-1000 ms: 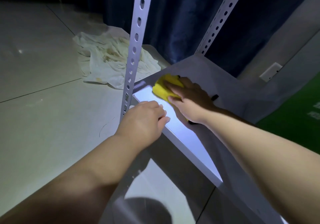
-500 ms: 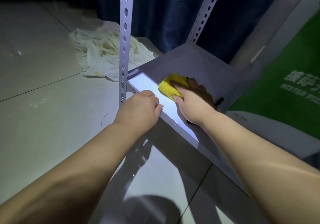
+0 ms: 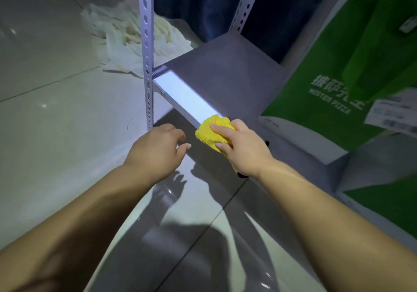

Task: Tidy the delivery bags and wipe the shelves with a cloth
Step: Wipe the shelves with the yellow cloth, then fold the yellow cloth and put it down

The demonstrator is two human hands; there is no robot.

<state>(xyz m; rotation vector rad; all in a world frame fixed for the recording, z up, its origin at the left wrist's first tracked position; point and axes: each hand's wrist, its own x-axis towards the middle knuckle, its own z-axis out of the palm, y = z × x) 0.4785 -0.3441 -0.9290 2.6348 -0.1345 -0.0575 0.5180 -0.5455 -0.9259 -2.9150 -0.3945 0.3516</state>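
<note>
We see the right hand [image 3: 244,148] holding the yellow cloth [image 3: 208,133] against the front edge of the shelf [image 3: 225,70]. The thumb and the fingers are bent around the cloth, and a thick fold of it comes out at the left of the hand. The bright strip of this edge runs from the cloth to the far left, up to the metal post [image 3: 146,50] with holes.

The left hand [image 3: 155,150] is just left of the cloth and near the same edge. Its fingers are loosely curled and it holds nothing. We cannot tell if it touches the shelf.

On the right part of the shelf stands a green delivery bag [image 3: 334,50] with white letters, and a paper label [image 3: 391,113] is on its side. A second green bag [image 3: 383,208] is nearer to us, at the right border.

At the far left a crumpled white rag [image 3: 121,32] lies on the tiled floor [image 3: 56,133], behind the post. A dark blue curtain [image 3: 198,5] hangs behind the shelf.
</note>
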